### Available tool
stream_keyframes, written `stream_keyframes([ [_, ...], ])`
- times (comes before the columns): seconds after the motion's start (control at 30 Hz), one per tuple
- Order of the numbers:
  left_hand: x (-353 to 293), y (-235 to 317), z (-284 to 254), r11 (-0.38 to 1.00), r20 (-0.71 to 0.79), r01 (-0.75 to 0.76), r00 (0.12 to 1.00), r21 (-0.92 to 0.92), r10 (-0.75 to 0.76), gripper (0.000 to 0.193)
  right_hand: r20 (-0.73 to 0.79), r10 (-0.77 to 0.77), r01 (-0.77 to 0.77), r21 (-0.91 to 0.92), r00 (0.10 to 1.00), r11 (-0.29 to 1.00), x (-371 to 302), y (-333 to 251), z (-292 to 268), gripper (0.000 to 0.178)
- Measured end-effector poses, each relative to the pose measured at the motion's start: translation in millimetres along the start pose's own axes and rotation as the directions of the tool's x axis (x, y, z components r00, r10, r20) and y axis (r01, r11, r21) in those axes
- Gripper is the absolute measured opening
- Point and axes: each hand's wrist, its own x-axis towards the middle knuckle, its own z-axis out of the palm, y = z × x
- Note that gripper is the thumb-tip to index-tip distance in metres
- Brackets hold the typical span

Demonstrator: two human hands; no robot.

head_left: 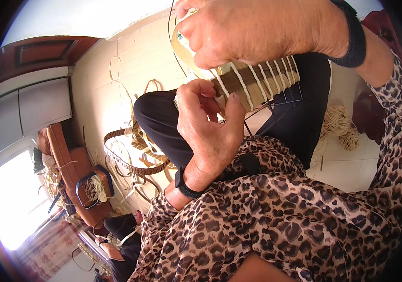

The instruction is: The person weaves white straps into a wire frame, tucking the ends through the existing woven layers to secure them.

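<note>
A partly woven piece of brown and tan flat strips, crossed by white cords, rests over my lap. Thin black wire framework shows along its near side. My left hand is closed on the left end of this woven piece, thumb on top and fingers curled at its edge. Above it, my right hand has its fingers curled in around a pale flat strip, which loops down toward the weave. The right fingertips are partly hidden by the hand and cut by the upper edge.
Loose strips and a brown curled band lie on the floor to my left. A bundle of pale cord sits at the right. Further left are a brown bench, a blue-rimmed frame with cord, and another person's dark-clothed leg.
</note>
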Motion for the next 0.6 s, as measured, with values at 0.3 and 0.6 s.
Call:
stream_keyframes([
  [0.3, -4, 3, -20, 0.990, -0.051, -0.080, 0.996, -0.117, 0.074, 0.028, 0.104, 0.003, -0.023, 0.190, 0.995, 0.981, 23, -13, -18, 0.014],
  [0.6, -6, 0, -22, 0.987, -0.038, -0.120, 0.992, -0.104, 0.117, 0.027, 0.121, 0.110, -0.146, 0.345, 0.987, 0.927, 25, -14, -10, 0.015],
])
